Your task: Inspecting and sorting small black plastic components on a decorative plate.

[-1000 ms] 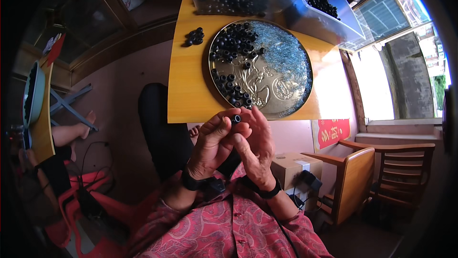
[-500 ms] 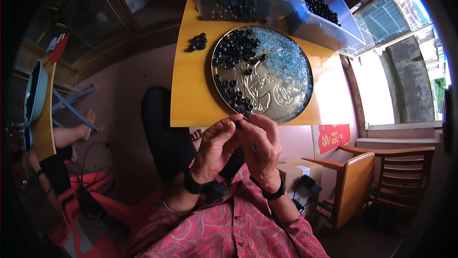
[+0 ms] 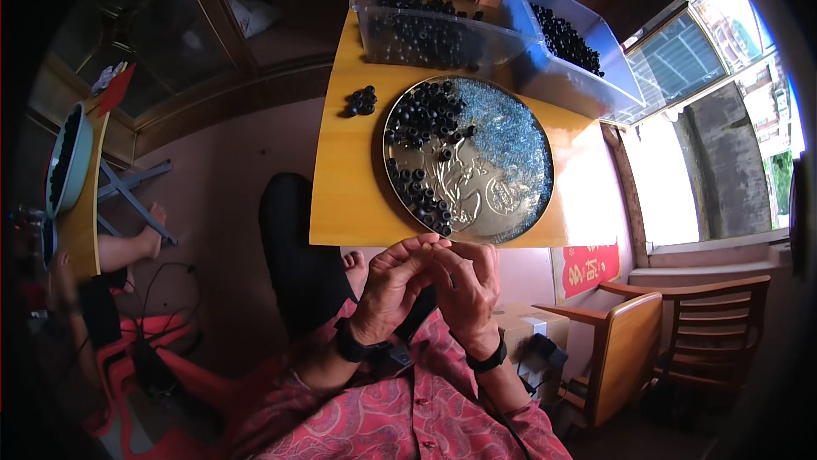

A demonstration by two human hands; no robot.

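Beads point(image 3: 436, 104), small and black, lie from seven to twelve o'clock on the round tray point(image 3: 477, 223) in this head view; blue specks point(image 3: 506, 132) cover twelve to five. At six, the left hand point(image 3: 385, 290) and right hand point(image 3: 471, 294) meet, pinched narrow; whether they hold anything, I cannot tell. If so, loosening could drop it past the bench point(image 3: 349, 196); knocking the tray could scatter beads.
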